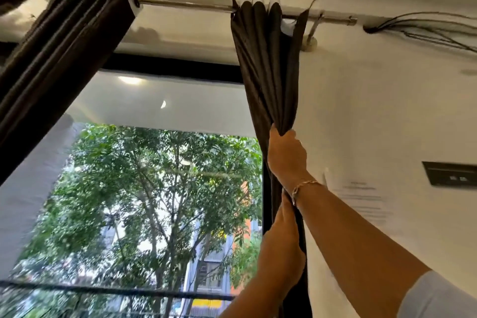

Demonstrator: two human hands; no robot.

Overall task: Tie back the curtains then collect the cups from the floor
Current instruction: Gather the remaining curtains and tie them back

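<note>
Right hand (286,155) is up high on the right curtain (268,59), fingers wrapped round the gathered folds so the fabric pinches into a tight bunch just above the knuckles. There's a thin bracelet (304,184) on that wrist and a pale sleeve (438,297) further down the arm. Left hand (282,248) sits right below it on the same curtain, also gripping, with the thumb side pointing up and nearly touching the right wrist.

The curtain is dark brown, hangs from the rod (185,5) near its right end and runs straight down the right edge of the window (154,188), beside the white wall (387,111). Above the hands it fans out into pleats.

The other curtain (64,46) is bunched up at the left end of the rod, well apart from this one. Trees and buildings show through the glass. On the wall there's a dark switch plate (449,173), a sheet of paper (361,201) with blurry text, and some loose cables (426,26) up near the ceiling.
</note>
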